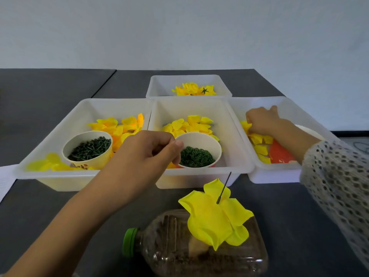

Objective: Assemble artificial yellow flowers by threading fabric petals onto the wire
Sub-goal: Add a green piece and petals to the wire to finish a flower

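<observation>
The left hand (143, 154) sits at centre frame over the near rim of the middle tray (235, 136), fingers curled, thumb tip at the rim of the cup of green rings (196, 156); whether it pinches anything cannot be told. The right hand (261, 120) reaches into the right tray (287, 104) at the right of the frame, fingers curled down onto loose yellow petals (257, 138); a firm grip cannot be confirmed. A mesh sleeve (335, 176) covers that forearm.

The wire (224, 186) stands tilted at lower centre, with yellow petals already threaded on it as a partial flower (215, 216), resting against a plastic bottle (179, 246) lying on the dark tabletop (50, 206).

The left tray (60, 120) holds petals and a cup of green stems (89, 149). The far tray (159, 84) at upper centre holds finished flowers (191, 89).
</observation>
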`<state>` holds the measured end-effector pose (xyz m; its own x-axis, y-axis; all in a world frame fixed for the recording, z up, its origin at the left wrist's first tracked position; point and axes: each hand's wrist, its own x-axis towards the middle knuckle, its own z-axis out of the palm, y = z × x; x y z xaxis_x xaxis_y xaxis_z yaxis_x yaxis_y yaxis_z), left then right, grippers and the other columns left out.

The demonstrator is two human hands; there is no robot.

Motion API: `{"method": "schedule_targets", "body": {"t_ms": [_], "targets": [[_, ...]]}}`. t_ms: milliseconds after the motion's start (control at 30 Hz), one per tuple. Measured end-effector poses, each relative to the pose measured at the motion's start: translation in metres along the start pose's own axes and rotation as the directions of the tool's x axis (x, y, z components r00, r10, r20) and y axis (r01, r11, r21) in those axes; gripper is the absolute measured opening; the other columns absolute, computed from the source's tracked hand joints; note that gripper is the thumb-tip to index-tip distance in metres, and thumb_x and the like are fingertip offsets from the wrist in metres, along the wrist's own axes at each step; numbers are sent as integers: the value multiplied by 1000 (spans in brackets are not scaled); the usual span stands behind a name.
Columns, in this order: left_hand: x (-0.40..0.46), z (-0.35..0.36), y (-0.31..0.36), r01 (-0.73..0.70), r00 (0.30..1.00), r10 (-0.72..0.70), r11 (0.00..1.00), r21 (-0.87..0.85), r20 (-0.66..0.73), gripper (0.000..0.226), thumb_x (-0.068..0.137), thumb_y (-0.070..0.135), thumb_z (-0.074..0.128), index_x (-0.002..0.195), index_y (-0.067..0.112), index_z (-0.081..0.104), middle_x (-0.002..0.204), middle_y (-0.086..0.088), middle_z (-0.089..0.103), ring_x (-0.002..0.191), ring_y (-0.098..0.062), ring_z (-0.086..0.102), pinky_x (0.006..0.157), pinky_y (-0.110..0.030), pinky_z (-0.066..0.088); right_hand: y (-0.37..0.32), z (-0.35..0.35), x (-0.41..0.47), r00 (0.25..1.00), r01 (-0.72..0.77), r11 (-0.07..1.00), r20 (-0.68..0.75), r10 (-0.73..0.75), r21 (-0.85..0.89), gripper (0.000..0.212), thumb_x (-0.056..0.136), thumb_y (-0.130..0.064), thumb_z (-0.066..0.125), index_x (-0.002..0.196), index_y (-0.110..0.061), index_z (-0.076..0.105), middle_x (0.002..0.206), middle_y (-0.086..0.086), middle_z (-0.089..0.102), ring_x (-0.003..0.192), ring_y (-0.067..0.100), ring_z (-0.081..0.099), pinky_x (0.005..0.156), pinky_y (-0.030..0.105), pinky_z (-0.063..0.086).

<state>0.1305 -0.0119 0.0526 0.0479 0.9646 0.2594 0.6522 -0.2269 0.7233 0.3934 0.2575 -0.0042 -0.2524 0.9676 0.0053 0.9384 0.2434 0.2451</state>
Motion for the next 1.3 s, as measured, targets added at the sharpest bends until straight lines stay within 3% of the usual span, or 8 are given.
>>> {"method": "schedule_targets", "body": {"t_ms": [167, 433, 600, 767, 900, 1033, 1133, 1300], "targets": [[-1, 3, 0, -8, 1000, 8, 1000, -25, 22, 39, 99, 32, 49, 65, 19, 63, 44, 7, 32, 40, -7, 31, 43, -18, 23, 13, -21, -3, 997, -16, 976, -74, 32, 216, 27, 84, -37, 71, 86, -18, 52, 100, 2, 54, 108, 29, 51, 101, 47, 27], [-11, 1, 5, 12, 999, -9, 998, -69, 34, 38, 100, 29, 49, 67, 19, 65, 46, 9, 32, 43, -6, 30, 44, -18, 22, 36, -45, -26, 989, 21, 706, -120, 91, 708, 35, 80, -10, 75, 110, -11, 59, 125, 10, 55, 103, 26, 56, 86, 37, 48], [-17, 5, 12, 15, 999, -11, 994, -112, 31, 33, 99, 26, 50, 73, 16, 67, 46, 11, 38, 44, -6, 33, 44, -15, 26, 30, -76, -68, 991, 61, 448, -108, 80, 892, 39, 82, -3, 71, 116, -12, 55, 100, 13, 61, 75, 19, 55, 61, 30, 44], [-20, 14, 25, 6, 1000, -8, 974, -226, -7, 21, 99, 29, 53, 92, 14, 67, 66, 13, 55, 62, -4, 49, 62, -21, 39, -6, -110, -143, 982, 162, 126, -148, -117, 979, 33, 85, -2, 66, 114, -15, 54, 68, -6, 63, 61, 9, 55, 58, 23, 44], [-24, 20, 34, -41, 999, 41, 963, -265, -7, 45, 92, 56, 41, 98, 17, 64, 82, 5, 60, 70, -7, 51, 68, -29, 42, -32, -123, -198, 934, 134, -105, -161, -319, 985, 41, 70, -15, 71, 108, -17, 57, 85, 13, 58, 71, 22, 53, 64, 30, 44], [-24, 23, 37, -56, 996, 77, 947, -316, 52, 60, 96, 53, 40, 81, -2, 60, 61, 5, 52, 54, -5, 42, 55, -21, 32, -52, -119, -223, 912, 88, -248, -179, -370, 965, 39, 70, -13, 68, 107, -13, 55, 78, 5, 62, 65, 15, 58, 59, 26, 48], [-24, 25, 38, -60, 997, 73, 951, -302, 31, 56, 96, 42, 46, 67, -6, 45, 58, -4, 37, 51, -10, 30, 53, -29, 23, -59, -108, -224, 951, -38, -286, -54, -306, 958, 27, 73, -24, 63, 97, -13, 57, 73, 5, 63, 64, 19, 56, 63, 33, 44], [-24, 25, 34, -7, 1000, 3, 967, -254, -18, 50, 103, 28, 48, 66, -7, 47, 53, 5, 41, 52, -9, 35, 60, -32, 27, -57, -88, -225, 921, -238, -170, 167, -352, 956, 38, 97, -45, 42, 73, -16, 46, 50, -1, 39, 40, 10, 30, 39, 20, 25]]}}
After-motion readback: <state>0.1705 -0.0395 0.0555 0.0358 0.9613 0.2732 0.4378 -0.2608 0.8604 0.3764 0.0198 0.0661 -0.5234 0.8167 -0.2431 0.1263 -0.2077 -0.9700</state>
